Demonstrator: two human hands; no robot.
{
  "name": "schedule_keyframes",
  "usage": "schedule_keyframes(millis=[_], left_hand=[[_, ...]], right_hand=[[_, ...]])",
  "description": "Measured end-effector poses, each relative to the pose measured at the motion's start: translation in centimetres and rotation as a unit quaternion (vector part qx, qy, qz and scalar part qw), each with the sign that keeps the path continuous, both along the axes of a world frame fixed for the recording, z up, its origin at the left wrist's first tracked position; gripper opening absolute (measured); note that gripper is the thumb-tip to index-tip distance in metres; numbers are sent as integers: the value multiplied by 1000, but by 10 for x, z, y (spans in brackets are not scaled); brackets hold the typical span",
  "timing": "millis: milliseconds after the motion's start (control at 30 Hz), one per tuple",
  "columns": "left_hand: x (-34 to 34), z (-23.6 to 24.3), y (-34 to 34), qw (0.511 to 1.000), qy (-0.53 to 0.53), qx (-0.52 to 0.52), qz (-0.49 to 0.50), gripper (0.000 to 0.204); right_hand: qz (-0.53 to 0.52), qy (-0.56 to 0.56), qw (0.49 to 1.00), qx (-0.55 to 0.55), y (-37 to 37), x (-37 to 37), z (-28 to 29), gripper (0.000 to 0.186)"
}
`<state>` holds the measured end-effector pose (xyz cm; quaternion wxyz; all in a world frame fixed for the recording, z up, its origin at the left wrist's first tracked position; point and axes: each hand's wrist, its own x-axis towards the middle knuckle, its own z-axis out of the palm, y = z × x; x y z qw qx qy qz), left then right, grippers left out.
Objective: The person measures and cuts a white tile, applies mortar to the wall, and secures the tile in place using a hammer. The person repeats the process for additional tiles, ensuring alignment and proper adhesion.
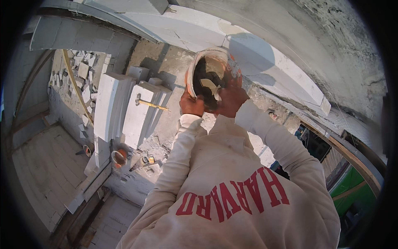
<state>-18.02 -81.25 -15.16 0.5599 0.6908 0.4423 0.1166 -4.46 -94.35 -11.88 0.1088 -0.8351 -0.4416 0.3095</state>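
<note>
I hold a mortar-stained orange bucket (198, 62) up at the top centre, dark grey inside with a pale piece (209, 85) in it. My left hand (191, 103) is closed on the bucket's lower left side. My right hand (230, 99) is at the bucket's lower right, fingers bent and slightly blurred over the opening; I cannot make out exactly what they grip. Left of the bucket, a hammer (149, 103) with a yellow handle lies on stacked white blocks (132, 128).
A white block ledge (286, 70) runs above and right. An orange bucket (119, 159) and small tools (147, 161) sit on the dusty floor below the stack. Rubble (83, 70) and a slanted timber (72, 79) are at left; a wooden beam (356, 166) edges the opening at right.
</note>
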Motion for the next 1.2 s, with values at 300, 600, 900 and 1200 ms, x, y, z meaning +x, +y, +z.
schedule_keyframes(millis=[300, 600, 900, 1200], left_hand=[[12, 37, 2, 991, 48, 90, -89, 66], [1, 59, 25, 994, -10, 93, -60, 57], [-13, 5, 79, 973, -194, -57, 107, 51], [-8, -12, 97, 952, -185, -61, 235, 51]], right_hand=[[-121, -53, 991, 28, -9, -1, 15, 44], [-117, 199, 969, 87, -15, -1, -59, 38], [-223, 399, 887, 69, 22, 32, 51, 25], [-231, 403, 872, 153, 94, 125, 83, 26]])
